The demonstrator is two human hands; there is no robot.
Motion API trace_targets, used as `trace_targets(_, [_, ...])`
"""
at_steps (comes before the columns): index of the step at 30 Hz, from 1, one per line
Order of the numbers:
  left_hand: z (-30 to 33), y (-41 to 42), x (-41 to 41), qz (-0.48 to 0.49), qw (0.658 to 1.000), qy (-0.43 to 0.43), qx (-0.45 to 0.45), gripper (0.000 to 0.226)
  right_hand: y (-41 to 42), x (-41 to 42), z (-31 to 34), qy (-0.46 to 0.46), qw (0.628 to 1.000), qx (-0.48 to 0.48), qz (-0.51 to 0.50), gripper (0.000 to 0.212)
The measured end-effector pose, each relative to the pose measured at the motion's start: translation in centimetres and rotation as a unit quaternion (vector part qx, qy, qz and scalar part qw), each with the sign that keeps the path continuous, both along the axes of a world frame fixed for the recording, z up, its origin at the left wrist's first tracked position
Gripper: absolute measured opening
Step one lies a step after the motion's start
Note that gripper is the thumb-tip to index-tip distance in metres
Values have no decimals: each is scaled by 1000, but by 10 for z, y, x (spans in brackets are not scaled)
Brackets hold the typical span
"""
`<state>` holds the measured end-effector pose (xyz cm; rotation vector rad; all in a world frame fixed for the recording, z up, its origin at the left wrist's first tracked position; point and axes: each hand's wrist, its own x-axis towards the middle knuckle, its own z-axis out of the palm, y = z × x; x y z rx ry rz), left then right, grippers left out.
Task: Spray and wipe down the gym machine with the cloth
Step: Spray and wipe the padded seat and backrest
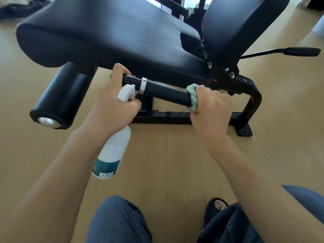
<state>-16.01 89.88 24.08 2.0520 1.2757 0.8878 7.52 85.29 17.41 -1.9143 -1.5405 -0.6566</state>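
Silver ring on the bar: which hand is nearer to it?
Left. The left hand, holding the spray bottle, grips the bar right beside the ring; the right hand wraps the cloth farther along.

Probably a home gym room or small private exercise space. Shown by a black padded weight bench [108,32] with textured seat, a foam leg roller [59,97] and black steel frame [245,106], standing on pale wood-plank flooring [166,155], with bright daylight from a window behind [189,2].
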Motion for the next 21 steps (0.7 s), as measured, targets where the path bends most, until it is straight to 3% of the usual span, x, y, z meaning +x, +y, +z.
trace_targets(2, [1,1,3,-1,1000,-8,-9,44,0,-4,14,35,996,-77,12,20])
trace_targets(4, [1,1,3,-2,1000,-9,-9,44,4,-3,41,64,971,-223,58,16])
trace_targets(7, [2,-1,4,-6,1000,-12,-7,42,27,-20,86,135,888,-411,155,22])
trace_targets(10, [5,0,2,-5,999,-23,-27,39,61,-57,111,196,806,-505,240,34])
trace_targets(12, [7,1,1,-11,999,-22,-34,41,71,-69,121,202,773,-539,266,37])
trace_targets(14, [7,1,1,-8,999,-19,-31,41,70,-71,115,182,799,-496,288,26])
trace_targets(16, [6,0,3,-7,999,-23,-23,40,59,-74,97,122,886,-372,250,12])
trace_targets(18, [5,-1,4,-6,1000,-25,-18,40,45,-83,70,3,970,-190,149,10])
trace_targets(21, [6,-2,3,2,999,-35,-30,39,37,-92,41,-29,995,-16,91,23])
